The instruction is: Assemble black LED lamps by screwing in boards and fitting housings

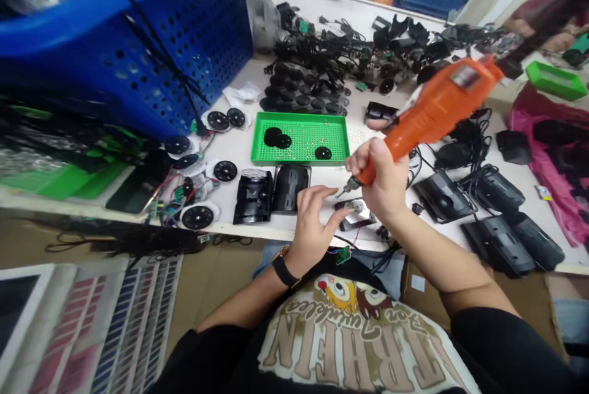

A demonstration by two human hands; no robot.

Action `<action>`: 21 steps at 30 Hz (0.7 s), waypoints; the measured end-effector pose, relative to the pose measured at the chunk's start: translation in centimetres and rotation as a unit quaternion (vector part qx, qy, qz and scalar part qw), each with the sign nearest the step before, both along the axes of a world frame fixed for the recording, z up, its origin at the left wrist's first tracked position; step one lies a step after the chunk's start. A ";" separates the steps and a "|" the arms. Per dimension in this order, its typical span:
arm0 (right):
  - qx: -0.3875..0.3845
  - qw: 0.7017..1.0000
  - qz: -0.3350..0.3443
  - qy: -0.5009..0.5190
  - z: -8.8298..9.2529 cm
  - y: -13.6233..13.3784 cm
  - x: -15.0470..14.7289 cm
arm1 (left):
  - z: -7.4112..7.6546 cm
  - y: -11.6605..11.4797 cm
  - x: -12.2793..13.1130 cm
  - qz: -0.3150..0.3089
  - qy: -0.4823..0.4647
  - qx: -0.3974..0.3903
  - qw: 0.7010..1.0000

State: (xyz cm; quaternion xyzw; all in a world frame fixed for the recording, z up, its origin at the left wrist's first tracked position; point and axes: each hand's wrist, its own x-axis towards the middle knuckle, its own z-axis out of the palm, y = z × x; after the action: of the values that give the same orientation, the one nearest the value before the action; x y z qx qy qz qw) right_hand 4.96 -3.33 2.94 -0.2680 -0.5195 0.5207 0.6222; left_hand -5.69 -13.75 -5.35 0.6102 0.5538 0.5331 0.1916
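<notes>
My right hand (pixel 384 182) is shut around an orange electric screwdriver (pixel 435 113), whose metal bit points down and left, just above a small metal-and-black part (pixel 354 211). This part lies on the white bench (pixel 230 158) with thin wires running off it toward a small green circuit board (pixel 343 254). My left hand (pixel 313 228) sits just left of it, with the fingers spread and the index finger reaching to its edge. The bit tip looks apart from the part, though the exact gap is hard to judge.
A green tray (pixel 299 139) of small screws stands beyond my hands, beside black plastic housings (pixel 271 194). Black discs, wired parts and tangled cables cover the bench. A blue perforated crate (pixel 138 32) looms at the left. A person's arm (pixel 538 32) shows at the far right.
</notes>
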 end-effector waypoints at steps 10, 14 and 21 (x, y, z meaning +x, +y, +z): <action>0.057 0.997 -0.053 0.026 -0.1 -6.9 4.8 | 0.3 -1.3 2.1 -0.154 -0.108 -0.053 0.981; 0.077 0.994 -0.074 0.022 -0.2 -8.2 5.7 | 0.8 -1.8 2.6 -0.182 -0.116 -0.061 0.975; 0.086 0.992 -0.093 0.018 -0.4 -8.3 5.9 | 0.9 -2.0 2.7 -0.143 0.016 0.013 0.990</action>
State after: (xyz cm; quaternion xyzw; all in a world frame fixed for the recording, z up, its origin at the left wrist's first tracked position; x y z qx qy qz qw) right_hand 10.87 -11.59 2.59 -0.2516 -0.5234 0.4187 0.6982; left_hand -2.97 -15.78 -4.42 0.6941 0.4567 0.4977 0.2488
